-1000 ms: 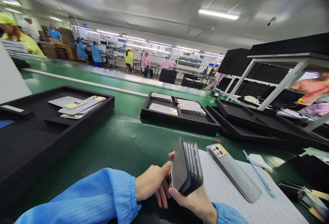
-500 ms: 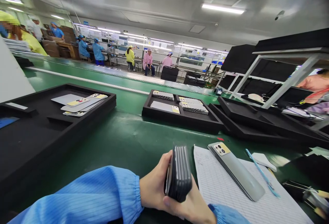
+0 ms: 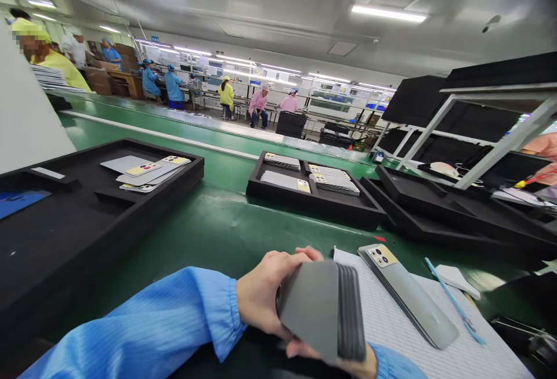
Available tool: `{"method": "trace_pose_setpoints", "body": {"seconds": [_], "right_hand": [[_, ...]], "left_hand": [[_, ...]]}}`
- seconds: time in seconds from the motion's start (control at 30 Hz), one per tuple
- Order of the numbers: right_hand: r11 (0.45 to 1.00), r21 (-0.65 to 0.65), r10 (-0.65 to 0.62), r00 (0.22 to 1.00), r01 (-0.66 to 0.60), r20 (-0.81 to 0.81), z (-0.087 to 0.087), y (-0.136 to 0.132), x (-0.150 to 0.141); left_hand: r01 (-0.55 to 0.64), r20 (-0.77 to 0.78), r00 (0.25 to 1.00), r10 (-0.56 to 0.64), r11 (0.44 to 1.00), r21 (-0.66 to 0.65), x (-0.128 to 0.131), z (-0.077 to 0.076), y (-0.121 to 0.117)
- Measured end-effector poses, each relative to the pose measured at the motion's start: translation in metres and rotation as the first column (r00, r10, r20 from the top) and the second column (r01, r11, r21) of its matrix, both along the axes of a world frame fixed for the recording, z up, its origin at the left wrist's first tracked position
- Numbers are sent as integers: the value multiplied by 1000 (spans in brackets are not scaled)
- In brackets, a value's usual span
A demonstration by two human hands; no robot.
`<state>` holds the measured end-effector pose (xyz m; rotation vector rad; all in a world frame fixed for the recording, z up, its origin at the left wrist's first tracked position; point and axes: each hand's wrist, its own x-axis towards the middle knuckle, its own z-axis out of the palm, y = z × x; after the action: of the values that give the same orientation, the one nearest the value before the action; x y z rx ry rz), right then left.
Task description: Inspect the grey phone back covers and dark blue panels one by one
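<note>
A thick stack of dark grey phone back covers [image 3: 319,309] is held between both hands, its broad side facing me and the layered edges on the right. My left hand [image 3: 263,292] wraps around the left side of the stack, fingers closed. My right hand [image 3: 364,365] grips from below and behind; the stack hides most of it. Just to the right, several silver phone back covers [image 3: 411,298] with cream camera panels lie piled on a lined paper sheet [image 3: 391,332].
Black trays hold more covers: a large one [image 3: 143,234] at left, a divided one [image 3: 313,208] ahead. More black trays [image 3: 439,205] overlap at right, near a metal-framed rack [image 3: 474,141]. A blue pen-like stick [image 3: 455,303] lies on the paper. People work in the background.
The stack has turned in my hands from an edge-on view to show its broad grey side, and moved slightly right. The surroundings shift a little right as the view turns.
</note>
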<state>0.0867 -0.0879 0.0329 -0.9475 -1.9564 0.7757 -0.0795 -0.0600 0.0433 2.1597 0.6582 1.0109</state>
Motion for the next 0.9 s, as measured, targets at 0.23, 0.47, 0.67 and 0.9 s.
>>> {"method": "trace_pose_setpoints", "body": {"seconds": [0.23,0.47,0.67,0.9], "right_hand": [[926,332,-235,962,179,139,46,15,30],[859,487,-269,669,-159,693,86,7,37],[849,472,-322,476,-237,819,66,42,4],[846,524,-434,441,-101,786,43,89,-2]], "left_hand": [[-180,-95,980,173,982,-65,-1,-18,12],[-274,-149,944,295,950,149,-8,-12,25],[-290,-152,930,334,923,252,-10,-9,58],[-322,-135,920,368,906,275,-11,-11,83]]}}
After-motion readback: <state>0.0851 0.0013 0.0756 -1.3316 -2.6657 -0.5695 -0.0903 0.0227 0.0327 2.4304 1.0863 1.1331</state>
